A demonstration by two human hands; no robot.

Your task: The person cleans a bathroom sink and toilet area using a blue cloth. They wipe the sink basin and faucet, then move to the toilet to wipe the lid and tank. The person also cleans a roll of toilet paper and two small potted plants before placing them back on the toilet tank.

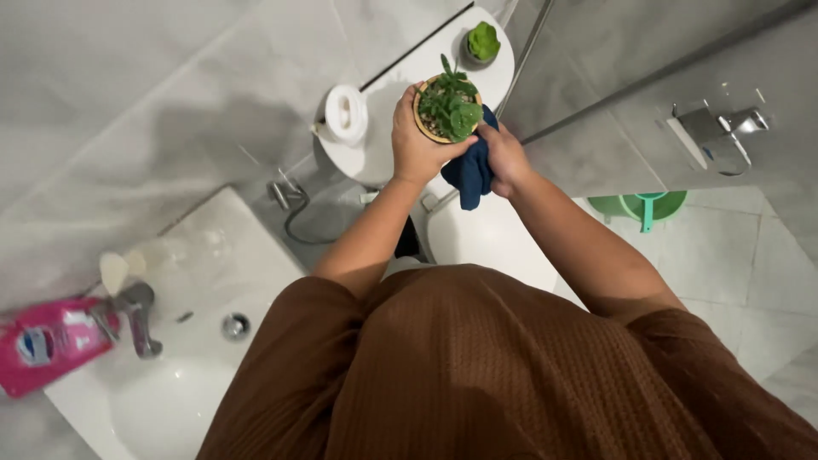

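My left hand (415, 136) grips a small potted succulent (448, 108) in a tan pot, lifted just above the white toilet tank lid (375, 153). Against the pot's right side my right hand (506, 156) presses a dark blue cloth (470, 173), which hangs down below both hands. A second small succulent (482, 43) in a grey pot stands at the far end of the tank lid. A toilet paper roll (346, 113) lies on the lid to the left of my left hand.
A white sink (183, 375) with a chrome tap (136, 315) is at lower left, a pink pouch (47, 345) on its edge. A bidet hose (294, 209) hangs by the wall. A glass shower partition (648, 94) and a green dipper (648, 207) are right.
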